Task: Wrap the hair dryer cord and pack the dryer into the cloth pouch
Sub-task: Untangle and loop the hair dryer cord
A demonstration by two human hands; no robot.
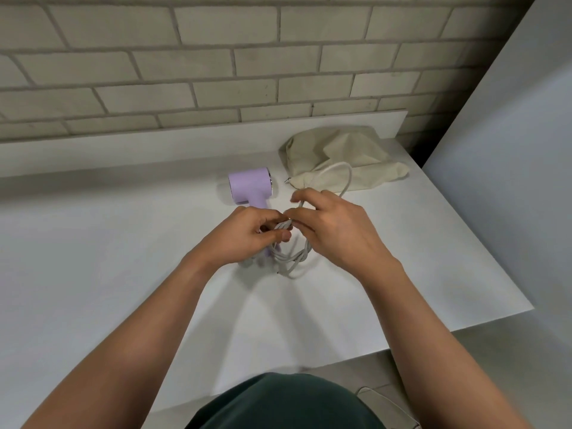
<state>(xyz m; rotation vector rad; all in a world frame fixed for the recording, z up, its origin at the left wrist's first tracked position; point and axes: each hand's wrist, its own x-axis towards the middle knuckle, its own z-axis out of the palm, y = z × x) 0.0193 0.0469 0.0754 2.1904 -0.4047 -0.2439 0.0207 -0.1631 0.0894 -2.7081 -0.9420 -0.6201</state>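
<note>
A lilac hair dryer [250, 185] lies on the white table [93, 258], its handle running under my left hand. Its grey-white cord [294, 255] is bunched in several loops between my hands. My left hand [244, 238] grips the top of the looped bundle. My right hand [334, 230] pinches a strand of the cord beside it, and a free loop of cord [345, 173] arcs up behind that hand, over the pouch. The cream cloth pouch [337, 153] lies crumpled at the back right of the table.
A brick wall [216, 57] rises right behind the table. A pale panel [510, 150] stands to the right of it. The table's right edge [483, 243] and front edge are close to my arms.
</note>
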